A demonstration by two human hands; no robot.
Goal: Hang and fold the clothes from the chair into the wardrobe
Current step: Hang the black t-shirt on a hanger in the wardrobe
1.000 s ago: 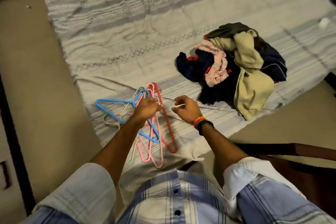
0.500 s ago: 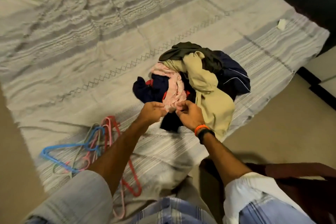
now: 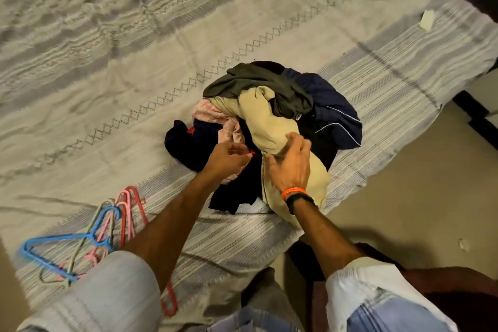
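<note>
Seen from the head camera, a pile of clothes [image 3: 272, 118] is lying on the bed [image 3: 107, 67], close to its near edge and towards the right corner. The right hand [image 3: 289, 167] is resting on the beige garment [image 3: 272, 129] at the front of the pile, fingers spread apart and pressing into the cloth. The left hand [image 3: 227, 159] is reaching into the dark clothes just beside it, its fingers curled, though whether they are pinching fabric cannot be told. Coloured plastic hangers [image 3: 89, 237] are lying bunched at the bed's near edge to the left.
</note>
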